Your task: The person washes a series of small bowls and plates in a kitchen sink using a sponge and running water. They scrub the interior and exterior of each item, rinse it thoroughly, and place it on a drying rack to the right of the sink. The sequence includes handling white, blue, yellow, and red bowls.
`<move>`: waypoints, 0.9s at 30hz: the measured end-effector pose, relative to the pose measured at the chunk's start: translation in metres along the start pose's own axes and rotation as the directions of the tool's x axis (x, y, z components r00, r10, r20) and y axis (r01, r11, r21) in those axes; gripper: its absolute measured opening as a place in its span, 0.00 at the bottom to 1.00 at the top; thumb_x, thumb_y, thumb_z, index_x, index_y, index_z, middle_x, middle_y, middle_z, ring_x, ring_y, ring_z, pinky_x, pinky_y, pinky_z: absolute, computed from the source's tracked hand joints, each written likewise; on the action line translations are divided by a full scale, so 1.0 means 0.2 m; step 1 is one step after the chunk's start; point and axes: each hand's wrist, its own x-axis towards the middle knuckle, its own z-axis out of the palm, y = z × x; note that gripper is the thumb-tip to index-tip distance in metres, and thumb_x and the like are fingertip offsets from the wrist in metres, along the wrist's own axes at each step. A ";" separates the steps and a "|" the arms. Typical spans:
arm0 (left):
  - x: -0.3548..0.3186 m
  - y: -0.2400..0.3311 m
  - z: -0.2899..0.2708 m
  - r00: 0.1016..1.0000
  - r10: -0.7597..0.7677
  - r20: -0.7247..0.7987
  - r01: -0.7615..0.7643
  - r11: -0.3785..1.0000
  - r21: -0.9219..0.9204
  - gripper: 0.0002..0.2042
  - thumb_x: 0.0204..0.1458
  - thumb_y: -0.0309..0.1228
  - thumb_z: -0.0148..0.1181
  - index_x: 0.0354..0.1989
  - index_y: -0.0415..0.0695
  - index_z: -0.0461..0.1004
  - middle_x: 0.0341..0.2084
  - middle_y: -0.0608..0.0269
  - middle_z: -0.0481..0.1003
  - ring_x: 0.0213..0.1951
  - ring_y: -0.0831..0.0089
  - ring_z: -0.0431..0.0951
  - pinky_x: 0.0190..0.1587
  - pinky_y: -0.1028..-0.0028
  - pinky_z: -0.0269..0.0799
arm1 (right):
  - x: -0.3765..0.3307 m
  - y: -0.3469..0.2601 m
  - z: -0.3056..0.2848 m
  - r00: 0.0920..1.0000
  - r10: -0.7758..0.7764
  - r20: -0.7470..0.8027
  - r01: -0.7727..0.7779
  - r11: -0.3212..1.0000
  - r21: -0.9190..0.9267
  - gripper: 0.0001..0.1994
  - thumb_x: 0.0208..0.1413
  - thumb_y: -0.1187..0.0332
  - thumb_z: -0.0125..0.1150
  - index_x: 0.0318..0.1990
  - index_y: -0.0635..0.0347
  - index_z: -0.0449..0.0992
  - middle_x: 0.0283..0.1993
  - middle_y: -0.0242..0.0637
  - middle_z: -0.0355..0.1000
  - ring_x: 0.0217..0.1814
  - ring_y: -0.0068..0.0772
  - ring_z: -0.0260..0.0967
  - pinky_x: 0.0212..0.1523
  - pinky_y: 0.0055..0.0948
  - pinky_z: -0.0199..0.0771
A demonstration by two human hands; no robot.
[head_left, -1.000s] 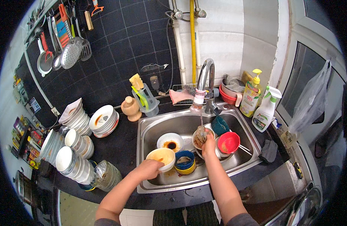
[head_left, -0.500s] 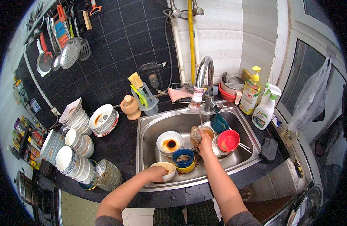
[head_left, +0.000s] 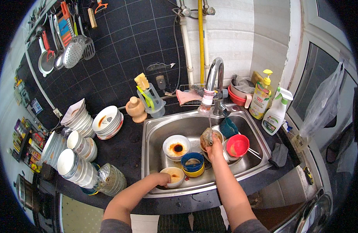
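Observation:
In the sink (head_left: 155, 134) at its near left, my left hand (head_left: 162, 179) grips the rim of a white bowl (head_left: 172, 172) with brownish residue inside. My right hand (head_left: 215, 150) is closed on a wet, bunched brown-grey dishcloth (head_left: 207, 138) under the thin stream from the faucet (head_left: 216, 72). Between my hands, a blue bowl (head_left: 193, 162) sits stacked in a yellow bowl (head_left: 193, 171). Behind them is a white bowl (head_left: 173, 140) with dark sauce inside. Right of my right hand are a red bowl (head_left: 238, 145) and a dark teal cup (head_left: 228, 127).
Left on the black counter stand stacked plates (head_left: 107, 120), stacked white bowls (head_left: 72, 165) and a clear plastic jar (head_left: 111, 179). A yellow soap bottle (head_left: 260, 97), a white spray bottle (head_left: 275, 112) and a grey cloth (head_left: 279, 155) lie along the sink's right side.
The dishcloth in my right hand has turned and shifted slightly right and down beneath the water. My left hand still holds the white bowl, which now tips differently, showing more of its inside.

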 end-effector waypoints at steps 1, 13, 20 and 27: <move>0.05 -0.05 0.04 0.999 0.014 0.035 -0.016 0.999 0.033 0.10 0.38 0.28 0.59 0.32 0.41 0.75 0.26 0.55 0.76 0.29 0.63 0.74 0.33 0.65 0.68 | -0.01 0.00 0.01 1.000 -0.006 -0.027 0.006 1.000 -0.015 0.14 0.57 0.64 0.47 0.49 0.57 0.62 0.48 0.38 0.65 0.48 0.38 0.65 0.47 0.44 0.66; 0.16 -0.02 -0.34 0.681 -0.727 -0.088 0.242 0.337 -0.910 0.20 0.51 0.43 0.49 0.29 0.32 0.71 0.23 0.48 0.74 0.17 0.63 0.74 0.16 0.66 0.71 | 0.04 0.02 -0.04 0.997 0.004 -0.074 -0.007 0.999 -0.040 0.14 0.57 0.71 0.42 0.51 0.53 0.62 0.50 0.36 0.65 0.50 0.36 0.64 0.48 0.42 0.66; 0.41 -0.17 -0.29 0.616 -0.787 0.030 0.046 -0.002 -0.999 0.13 0.48 0.32 0.48 0.30 0.31 0.68 0.17 0.51 0.73 0.15 0.63 0.73 0.17 0.66 0.71 | 0.05 0.03 -0.06 0.998 0.055 0.005 -0.055 0.998 -0.019 0.11 0.57 0.71 0.43 0.48 0.52 0.63 0.50 0.34 0.63 0.49 0.35 0.62 0.42 0.41 0.66; 0.36 -0.17 -0.31 0.582 -0.810 -0.068 0.013 0.093 -0.996 0.13 0.47 0.31 0.46 0.22 0.33 0.70 0.14 0.52 0.72 0.14 0.66 0.72 0.15 0.69 0.67 | 0.06 0.05 -0.05 0.999 0.000 0.045 -0.001 1.000 0.008 0.09 0.57 0.69 0.45 0.45 0.54 0.64 0.41 0.35 0.68 0.39 0.31 0.67 0.38 0.33 0.70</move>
